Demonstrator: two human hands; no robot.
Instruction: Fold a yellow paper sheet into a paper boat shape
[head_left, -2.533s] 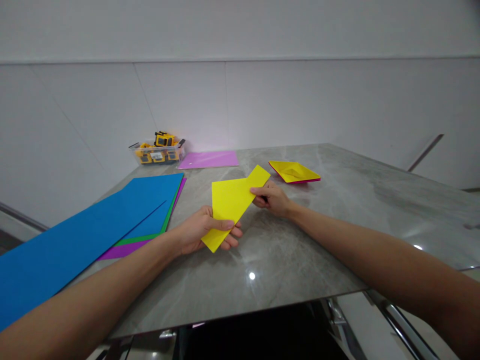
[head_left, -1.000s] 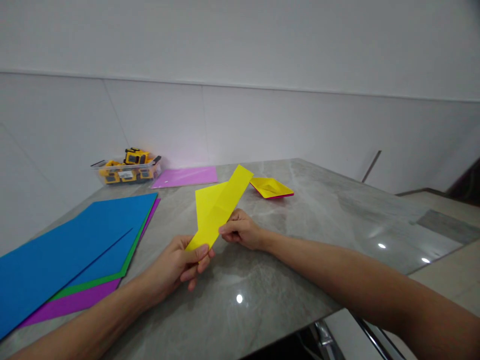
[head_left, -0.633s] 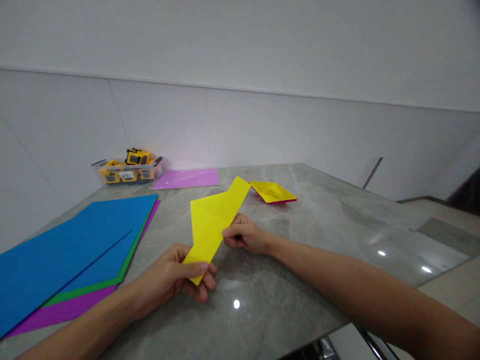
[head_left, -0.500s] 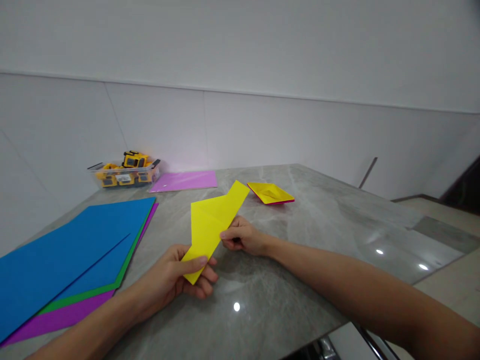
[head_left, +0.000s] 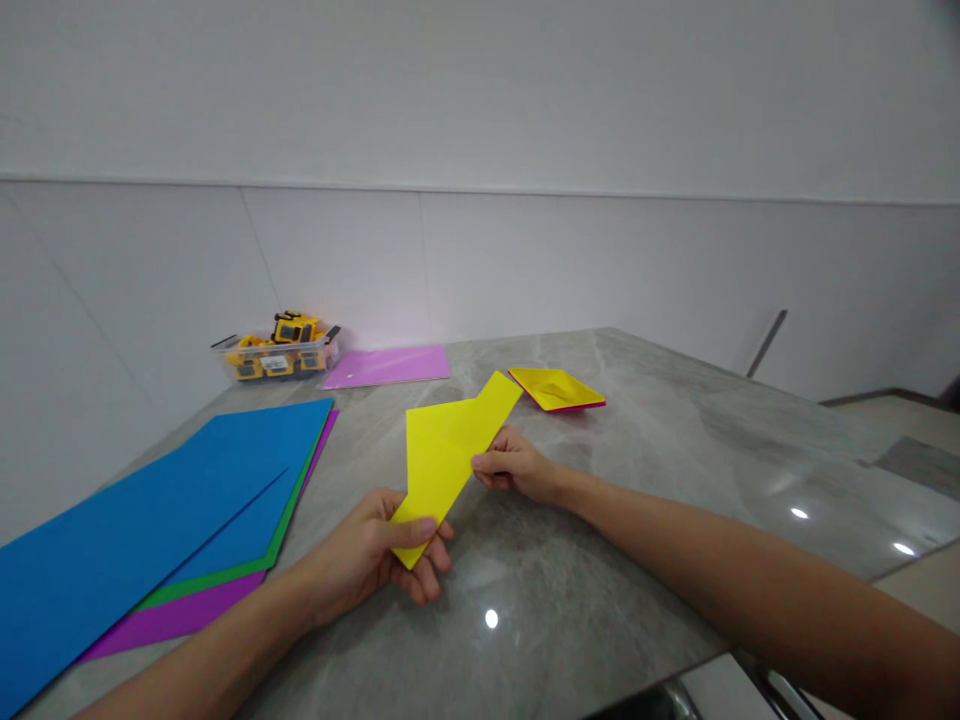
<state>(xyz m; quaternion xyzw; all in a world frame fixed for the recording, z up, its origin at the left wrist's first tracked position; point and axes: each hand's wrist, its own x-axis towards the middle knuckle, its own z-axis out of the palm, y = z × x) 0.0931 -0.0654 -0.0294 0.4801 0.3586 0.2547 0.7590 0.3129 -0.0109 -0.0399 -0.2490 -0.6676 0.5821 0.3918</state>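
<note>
A folded sheet of yellow paper [head_left: 448,450] is held up over the counter between both hands. Its lower end is pinched in my left hand [head_left: 401,545], thumb on top and fingers behind. My right hand [head_left: 517,465] grips the paper's right edge between thumb and curled fingers. Behind the right hand lies a folded paper boat [head_left: 556,388], yellow inside with a magenta-red underside, resting on the counter.
Large sheets of blue paper [head_left: 225,480], with green and purple ones beneath, lie on the left of the grey marbled counter [head_left: 585,620]. Near the wall are a lilac sheet [head_left: 390,367] and a clear plastic box [head_left: 276,362] of yellow toy vehicles.
The whole scene has shifted slightly to the right and levelled as the head turned. Both hands keep their hold on the yellow paper, whose shape looks unchanged.
</note>
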